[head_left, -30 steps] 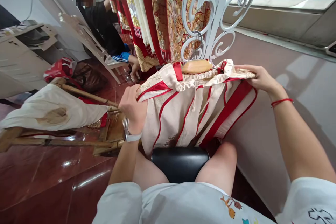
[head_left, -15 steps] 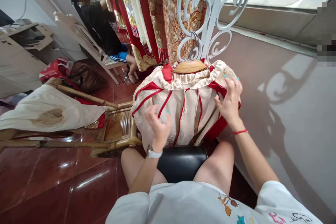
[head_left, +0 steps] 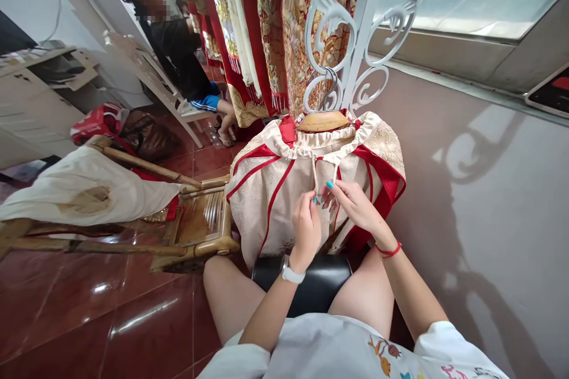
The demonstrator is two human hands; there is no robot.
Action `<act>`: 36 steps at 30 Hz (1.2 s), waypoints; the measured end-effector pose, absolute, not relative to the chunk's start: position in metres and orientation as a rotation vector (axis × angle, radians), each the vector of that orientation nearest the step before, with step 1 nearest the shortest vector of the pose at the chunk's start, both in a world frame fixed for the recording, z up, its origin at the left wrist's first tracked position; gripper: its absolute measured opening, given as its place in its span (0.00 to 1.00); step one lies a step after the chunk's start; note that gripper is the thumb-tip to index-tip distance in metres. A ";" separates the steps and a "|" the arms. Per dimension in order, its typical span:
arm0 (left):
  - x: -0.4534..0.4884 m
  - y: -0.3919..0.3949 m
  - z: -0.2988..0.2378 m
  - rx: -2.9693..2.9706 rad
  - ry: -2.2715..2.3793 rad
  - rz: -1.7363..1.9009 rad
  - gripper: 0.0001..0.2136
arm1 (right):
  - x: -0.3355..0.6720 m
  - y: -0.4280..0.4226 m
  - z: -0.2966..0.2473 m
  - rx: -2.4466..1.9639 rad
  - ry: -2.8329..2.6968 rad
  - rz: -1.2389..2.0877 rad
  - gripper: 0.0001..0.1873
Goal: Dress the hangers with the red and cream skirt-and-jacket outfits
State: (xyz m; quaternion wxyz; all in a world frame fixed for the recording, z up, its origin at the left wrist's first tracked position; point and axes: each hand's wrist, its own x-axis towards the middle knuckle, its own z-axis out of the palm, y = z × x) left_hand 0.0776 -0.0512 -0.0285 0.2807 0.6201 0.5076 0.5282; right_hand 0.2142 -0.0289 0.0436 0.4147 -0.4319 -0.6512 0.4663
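Beyond the fingers hangs one cream garment with red trim and two cords: the left hand pinches the left cord, the right hand the right cord, both with fingers narrow. Above the fingers sits one wooden hanger; left of them, one bamboo chair.

Bare left hand and bare right hand, previously at the sides of the cream, red-trimmed cloth garment, now pinch thin cream drawstrings at its front centre.
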 end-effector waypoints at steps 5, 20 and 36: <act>0.098 -0.087 -0.033 1.424 1.068 1.184 0.17 | 0.216 -0.060 0.056 -1.118 -1.700 1.067 0.27; 0.069 -0.168 0.001 1.407 0.760 0.684 0.30 | 0.197 0.004 0.065 -0.867 -1.094 1.968 0.18; 0.044 -0.179 -0.011 1.363 0.829 0.509 0.30 | 0.190 0.045 0.078 -0.955 -0.981 2.090 0.09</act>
